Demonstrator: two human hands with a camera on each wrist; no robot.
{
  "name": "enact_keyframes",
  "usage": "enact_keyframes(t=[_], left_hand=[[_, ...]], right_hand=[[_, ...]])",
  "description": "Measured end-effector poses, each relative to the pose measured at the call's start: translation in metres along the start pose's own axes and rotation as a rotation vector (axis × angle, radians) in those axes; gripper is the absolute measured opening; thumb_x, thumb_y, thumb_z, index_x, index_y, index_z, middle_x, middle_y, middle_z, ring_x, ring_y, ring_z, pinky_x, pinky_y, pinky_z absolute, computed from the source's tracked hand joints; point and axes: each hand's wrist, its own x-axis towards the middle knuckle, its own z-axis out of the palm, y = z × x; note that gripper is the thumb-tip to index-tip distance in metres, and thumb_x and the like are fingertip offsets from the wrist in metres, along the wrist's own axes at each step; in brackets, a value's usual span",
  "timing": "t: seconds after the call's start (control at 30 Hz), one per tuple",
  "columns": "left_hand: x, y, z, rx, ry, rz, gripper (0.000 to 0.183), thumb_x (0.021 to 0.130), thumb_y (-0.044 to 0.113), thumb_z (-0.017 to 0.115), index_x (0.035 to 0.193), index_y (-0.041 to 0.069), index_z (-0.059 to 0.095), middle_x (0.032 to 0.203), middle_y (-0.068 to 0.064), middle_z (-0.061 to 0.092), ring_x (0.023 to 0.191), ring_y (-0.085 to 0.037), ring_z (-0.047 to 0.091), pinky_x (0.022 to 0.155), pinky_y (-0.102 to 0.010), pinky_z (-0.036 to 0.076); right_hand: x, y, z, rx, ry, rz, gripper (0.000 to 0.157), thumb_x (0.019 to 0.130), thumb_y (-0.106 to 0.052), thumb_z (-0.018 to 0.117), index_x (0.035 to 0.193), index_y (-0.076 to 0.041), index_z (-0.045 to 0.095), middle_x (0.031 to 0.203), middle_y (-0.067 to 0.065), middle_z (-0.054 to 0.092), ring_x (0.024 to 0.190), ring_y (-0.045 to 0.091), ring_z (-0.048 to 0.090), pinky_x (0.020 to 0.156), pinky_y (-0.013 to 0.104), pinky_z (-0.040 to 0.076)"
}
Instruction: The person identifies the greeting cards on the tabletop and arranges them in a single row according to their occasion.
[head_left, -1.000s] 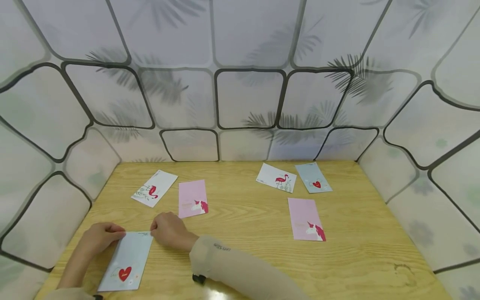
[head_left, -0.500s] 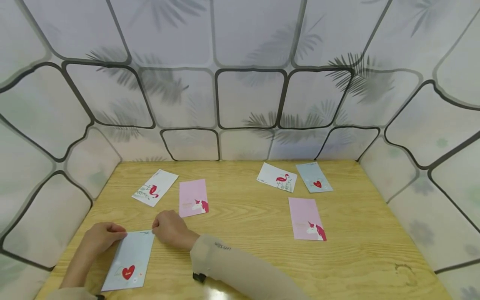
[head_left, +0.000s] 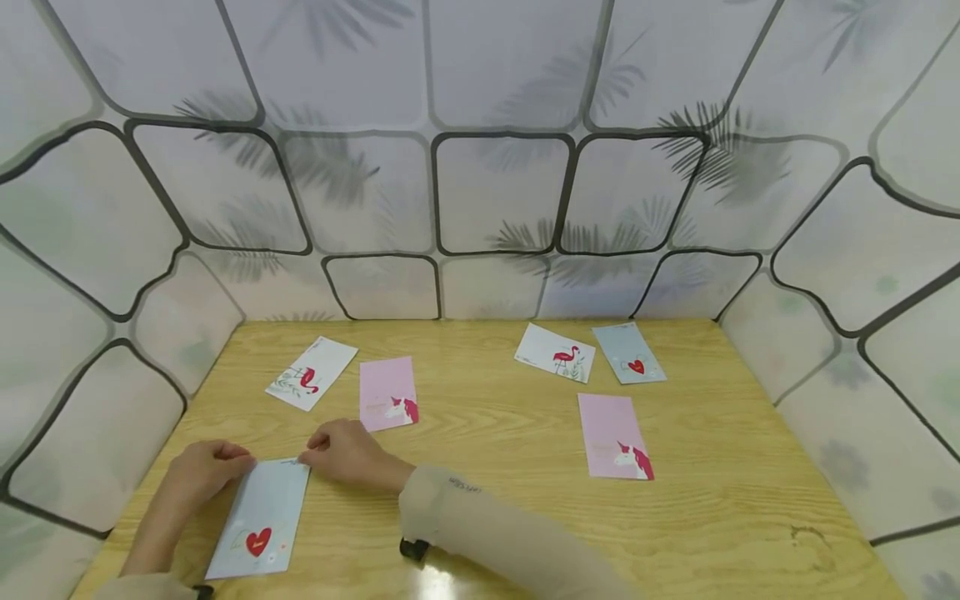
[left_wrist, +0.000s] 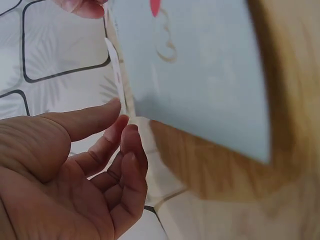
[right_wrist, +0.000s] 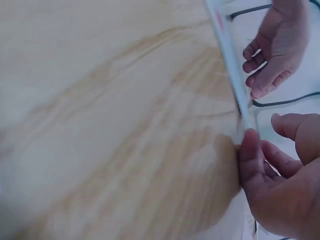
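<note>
A pale blue card (head_left: 266,517) with a red heart lies at the front left of the table. My left hand (head_left: 202,477) is at its far left corner; in the left wrist view the fingers (left_wrist: 131,150) curl loosely and the thumb tip sits close by the card's edge. At the far right corner is my right hand (head_left: 348,454). In the right wrist view one fingertip (right_wrist: 251,137) touches the end of the card, while another digit stands apart from it. Neither wrist view shows the card between fingers and thumb.
Behind my hands lie a white flamingo card (head_left: 311,373) and a pink unicorn card (head_left: 386,392). Farther right are another flamingo card (head_left: 555,353), a blue heart card (head_left: 628,353) and a second unicorn card (head_left: 613,436). Patterned walls (head_left: 495,196) enclose the wooden table (head_left: 487,517).
The blue card has shifted slightly right and away from me, and my left hand with it. My right hand's fingers have spread from a tighter curl, its forearm moving a little right.
</note>
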Motion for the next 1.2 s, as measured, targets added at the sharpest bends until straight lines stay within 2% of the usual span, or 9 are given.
enact_keyframes(t=[0.1,0.17,0.27,0.37,0.53,0.67,0.83,0.97,1.2], left_hand=[[-0.004,0.008,-0.003,0.001,0.015,-0.009,0.042,0.102,0.030,0.062,0.112,-0.010,0.066,0.089,-0.012,0.066,0.085,-0.028,0.057,0.067,-0.035,0.044],[-0.007,0.015,-0.004,0.007,0.037,-0.008,0.047,0.104,0.034,0.059,0.116,-0.011,0.064,0.094,-0.017,0.067,0.086,-0.030,0.059,0.068,-0.038,0.046],[-0.012,0.029,-0.006,0.009,0.084,-0.005,0.050,0.105,0.037,0.057,0.122,-0.010,0.063,0.106,-0.025,0.068,0.091,-0.034,0.062,0.072,-0.044,0.049],[-0.017,0.044,-0.006,0.005,0.141,0.030,0.049,0.105,0.036,0.058,0.123,-0.008,0.064,0.114,-0.028,0.068,0.095,-0.038,0.063,0.074,-0.049,0.050],[-0.027,0.065,-0.001,-0.039,0.223,0.133,0.045,0.106,0.032,0.059,0.124,-0.008,0.064,0.117,-0.028,0.068,0.102,-0.043,0.065,0.078,-0.052,0.054],[-0.031,0.081,0.003,-0.085,0.264,0.239,0.044,0.107,0.030,0.059,0.128,-0.008,0.062,0.119,-0.029,0.068,0.112,-0.048,0.062,0.089,-0.060,0.052],[-0.035,0.106,0.005,-0.160,0.300,0.339,0.040,0.106,0.022,0.061,0.133,-0.007,0.060,0.125,-0.028,0.066,0.117,-0.046,0.060,0.100,-0.062,0.046],[-0.035,0.124,0.008,-0.212,0.320,0.409,0.039,0.105,0.017,0.063,0.135,-0.007,0.060,0.130,-0.026,0.065,0.117,-0.043,0.061,0.100,-0.060,0.047],[-0.027,0.155,0.020,-0.255,0.337,0.493,0.037,0.103,0.015,0.065,0.134,-0.005,0.062,0.128,-0.023,0.067,0.115,-0.040,0.064,0.098,-0.057,0.049]], right_hand=[[-0.006,-0.001,-0.010,0.132,-0.043,0.039,0.026,0.098,-0.029,0.073,0.112,-0.007,0.075,0.080,-0.009,0.067,0.064,0.001,0.060,0.061,0.015,0.048],[-0.011,-0.002,-0.018,0.216,-0.064,0.051,0.029,0.099,-0.028,0.072,0.117,-0.004,0.073,0.078,-0.006,0.066,0.061,0.006,0.063,0.059,0.017,0.050],[-0.017,-0.004,-0.030,0.300,-0.080,0.051,0.032,0.100,-0.028,0.071,0.121,-0.003,0.071,0.083,-0.005,0.068,0.067,0.010,0.067,0.060,0.020,0.053],[-0.022,-0.003,-0.042,0.356,-0.091,0.028,0.034,0.102,-0.028,0.069,0.124,-0.003,0.070,0.091,-0.003,0.070,0.075,0.015,0.070,0.061,0.024,0.057],[-0.028,0.002,-0.065,0.370,-0.081,-0.041,0.040,0.103,-0.029,0.066,0.130,0.000,0.067,0.100,-0.005,0.071,0.089,0.023,0.071,0.071,0.032,0.061],[-0.036,0.004,-0.087,0.372,-0.076,-0.085,0.041,0.105,-0.030,0.062,0.134,0.000,0.064,0.110,-0.002,0.071,0.099,0.028,0.070,0.080,0.040,0.061],[-0.048,0.011,-0.118,0.356,-0.046,-0.120,0.041,0.107,-0.028,0.060,0.138,-0.003,0.062,0.120,0.004,0.070,0.103,0.016,0.068,0.084,0.042,0.060],[-0.058,0.020,-0.140,0.318,-0.009,-0.129,0.042,0.107,-0.028,0.059,0.141,-0.004,0.060,0.124,0.007,0.070,0.106,0.013,0.067,0.086,0.040,0.059],[-0.074,0.035,-0.179,0.299,0.076,-0.129,0.044,0.108,-0.028,0.058,0.143,-0.003,0.058,0.130,0.012,0.067,0.112,0.024,0.066,0.087,0.042,0.059]])
